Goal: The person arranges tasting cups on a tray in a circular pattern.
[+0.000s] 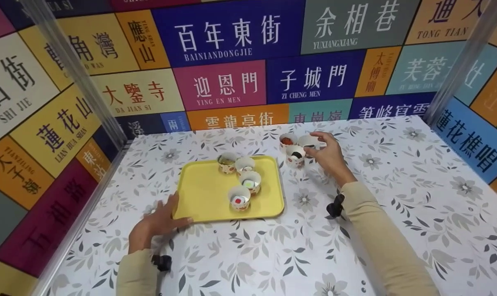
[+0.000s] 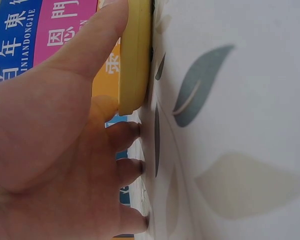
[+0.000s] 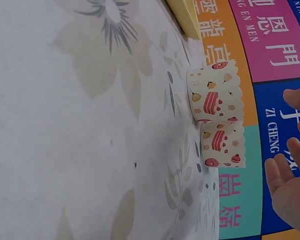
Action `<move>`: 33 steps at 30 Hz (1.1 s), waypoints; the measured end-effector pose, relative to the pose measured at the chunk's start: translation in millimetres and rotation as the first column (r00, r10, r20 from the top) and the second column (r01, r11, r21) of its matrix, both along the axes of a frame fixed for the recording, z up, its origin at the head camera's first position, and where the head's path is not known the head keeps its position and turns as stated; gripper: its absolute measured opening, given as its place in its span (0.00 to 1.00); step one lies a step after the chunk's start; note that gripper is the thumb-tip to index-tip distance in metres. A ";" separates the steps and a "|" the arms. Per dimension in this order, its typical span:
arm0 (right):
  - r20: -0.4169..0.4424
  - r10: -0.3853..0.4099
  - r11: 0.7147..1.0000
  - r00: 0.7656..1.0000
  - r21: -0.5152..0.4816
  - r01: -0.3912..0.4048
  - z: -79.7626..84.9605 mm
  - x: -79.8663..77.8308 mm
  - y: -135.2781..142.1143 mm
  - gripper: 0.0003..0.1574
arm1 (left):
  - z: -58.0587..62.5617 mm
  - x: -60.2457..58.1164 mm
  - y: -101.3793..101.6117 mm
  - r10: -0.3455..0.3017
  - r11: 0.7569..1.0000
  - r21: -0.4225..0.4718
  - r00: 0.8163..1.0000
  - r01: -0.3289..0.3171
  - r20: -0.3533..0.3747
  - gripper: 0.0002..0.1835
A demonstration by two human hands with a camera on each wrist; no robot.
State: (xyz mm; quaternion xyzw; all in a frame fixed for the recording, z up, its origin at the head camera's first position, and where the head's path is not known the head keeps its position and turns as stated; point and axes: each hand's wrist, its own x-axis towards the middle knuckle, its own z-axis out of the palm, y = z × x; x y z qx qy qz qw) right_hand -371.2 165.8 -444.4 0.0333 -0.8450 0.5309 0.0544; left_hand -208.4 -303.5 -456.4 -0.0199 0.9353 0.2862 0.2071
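Observation:
My left hand (image 1: 158, 220) rests at the near left corner of a yellow tray (image 1: 205, 191). Its thumb lies along the tray's near edge, and the other fingertips touch the tabletop in the left wrist view. Several printed paper baking cups stand on the tray, one with a small red piece (image 1: 237, 201) inside, another with a green and white piece (image 1: 248, 184). Beyond the tray's right side, my right hand (image 1: 329, 155) hovers by three more cups. One has orange-red contents (image 1: 288, 141), one a dark piece (image 1: 297, 155). In the right wrist view, its loosely spread fingers are apart from the two visible cups (image 3: 215, 95).
A white tabletop (image 1: 248, 255) with a leaf and flower print lies under everything. Behind it rises a wall (image 1: 227, 86) of coloured street-name panels. Clear upright posts (image 1: 458, 65) stand at the back corners.

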 end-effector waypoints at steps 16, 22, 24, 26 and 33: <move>0.065 0.024 0.999 0.998 0.031 -0.026 -1.9 -23.7 8.9 0.37 | -1.3 0.8 1.4 0.041 0.999 0.015 0.999 -0.041 0.002 0.60; 0.063 0.041 0.999 0.997 0.030 -0.043 -8.6 -26.3 12.0 0.38 | -1.7 -1.0 1.5 0.043 0.999 0.003 0.999 -0.043 0.005 0.60; 0.073 0.040 0.999 0.997 0.025 -0.042 -11.1 -25.8 13.2 0.39 | -1.4 -1.3 1.6 0.036 0.999 -0.002 0.999 -0.036 0.000 0.60; 0.088 0.035 0.999 0.995 0.020 -0.037 -13.2 -25.5 13.6 0.40 | -1.4 -1.4 1.5 0.027 1.000 -0.007 1.000 -0.027 -0.006 0.61; 0.123 0.044 0.999 0.991 0.023 -0.047 -18.5 -28.5 12.8 0.42 | -3.0 -0.6 1.3 0.047 0.999 -0.019 0.999 -0.047 0.006 0.61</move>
